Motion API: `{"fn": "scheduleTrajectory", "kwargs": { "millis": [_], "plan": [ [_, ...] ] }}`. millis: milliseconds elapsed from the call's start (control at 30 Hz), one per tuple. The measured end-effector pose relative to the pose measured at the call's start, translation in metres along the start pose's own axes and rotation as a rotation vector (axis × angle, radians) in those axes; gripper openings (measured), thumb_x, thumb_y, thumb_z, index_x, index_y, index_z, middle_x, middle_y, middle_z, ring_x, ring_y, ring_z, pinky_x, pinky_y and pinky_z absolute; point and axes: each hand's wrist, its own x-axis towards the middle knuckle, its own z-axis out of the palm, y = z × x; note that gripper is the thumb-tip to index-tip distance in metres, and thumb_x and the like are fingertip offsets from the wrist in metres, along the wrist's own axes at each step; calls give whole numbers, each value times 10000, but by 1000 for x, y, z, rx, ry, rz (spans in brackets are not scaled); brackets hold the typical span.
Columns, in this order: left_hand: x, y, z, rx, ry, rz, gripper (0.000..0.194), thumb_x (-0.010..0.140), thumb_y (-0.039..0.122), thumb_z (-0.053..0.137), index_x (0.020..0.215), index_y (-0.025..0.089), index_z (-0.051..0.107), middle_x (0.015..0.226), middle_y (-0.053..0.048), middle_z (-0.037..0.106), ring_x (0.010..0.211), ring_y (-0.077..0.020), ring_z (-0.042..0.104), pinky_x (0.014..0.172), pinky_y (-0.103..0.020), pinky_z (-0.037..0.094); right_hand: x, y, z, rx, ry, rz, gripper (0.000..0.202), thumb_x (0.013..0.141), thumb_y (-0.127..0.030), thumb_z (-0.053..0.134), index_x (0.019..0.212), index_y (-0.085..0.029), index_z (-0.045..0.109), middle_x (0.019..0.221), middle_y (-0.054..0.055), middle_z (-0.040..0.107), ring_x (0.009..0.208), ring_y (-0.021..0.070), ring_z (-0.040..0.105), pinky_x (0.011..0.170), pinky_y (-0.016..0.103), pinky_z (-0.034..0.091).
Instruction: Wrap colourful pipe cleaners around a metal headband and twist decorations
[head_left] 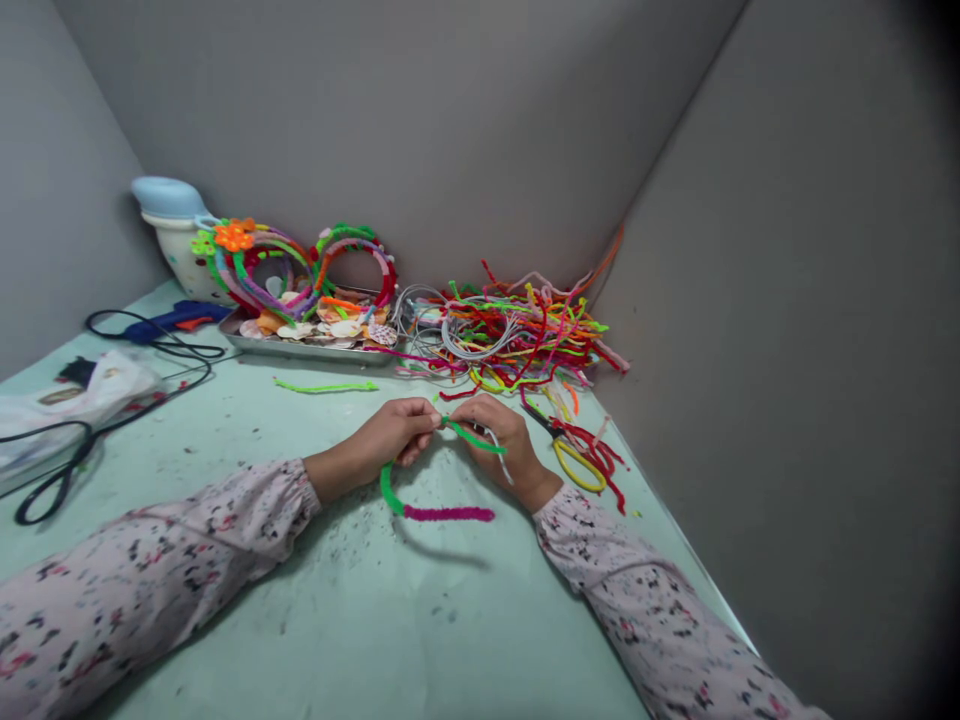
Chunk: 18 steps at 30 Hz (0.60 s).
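Note:
Over the middle of the table, my left hand pinches a curved band wrapped in fuzzy pipe cleaner. Its green part curls out below the fingers, and a magenta part runs to its free end. Against those fingertips, my right hand closes on a green pipe cleaner, whose loose end sticks out across the palm. A thin whitish bare end shows beside it. The two hands nearly touch where the green winding sits, and the exact grip between the fingertips is partly hidden.
Behind lie a metal tray of shells and wrapped hoops, and a heap of pipe cleaners. Yellow-handled scissors rest by my right wrist. A lime pipe cleaner, a blue glue gun and black cable lie leftward.

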Motion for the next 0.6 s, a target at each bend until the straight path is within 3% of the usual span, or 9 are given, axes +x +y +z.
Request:
{"fn": "scheduleTrajectory", "kwargs": {
  "millis": [200, 400, 500, 600],
  "plan": [
    [1, -4, -2, -17, -13, 42, 193, 785, 328, 621, 739, 182, 503, 471, 76, 483, 297, -42, 370, 300, -147, 249, 1, 0, 1, 8, 19, 48, 152, 838, -122, 591, 925, -215, 675, 873, 32, 664, 834, 171, 611, 771, 291, 488],
    [-1, -3, 3, -16, 25, 79, 232, 797, 363, 616, 742, 182, 480, 498, 75, 496, 321, -43, 391, 326, -148, 272, -1, 7, 2, 209, 38, 184, 163, 843, -165, 586, 970, -209, 679, 949, 47, 670, 889, 176, 633, 802, 303, 505],
    [-1, -3, 5, -15, 38, 74, 258, 793, 394, 621, 755, 182, 479, 509, 73, 502, 321, -43, 395, 330, -148, 258, -2, 9, 4, 317, 21, 278, 174, 833, -225, 617, 997, -209, 674, 970, 52, 679, 864, 179, 642, 733, 283, 522],
    [-1, -3, 5, 4, 39, 92, 256, 798, 407, 615, 781, 181, 497, 529, 67, 516, 326, -46, 407, 335, -151, 264, -2, 8, 8, 419, 39, 400, 187, 857, -331, 608, 979, -206, 676, 833, 34, 680, 701, 157, 631, 599, 252, 506]
  ]
}}
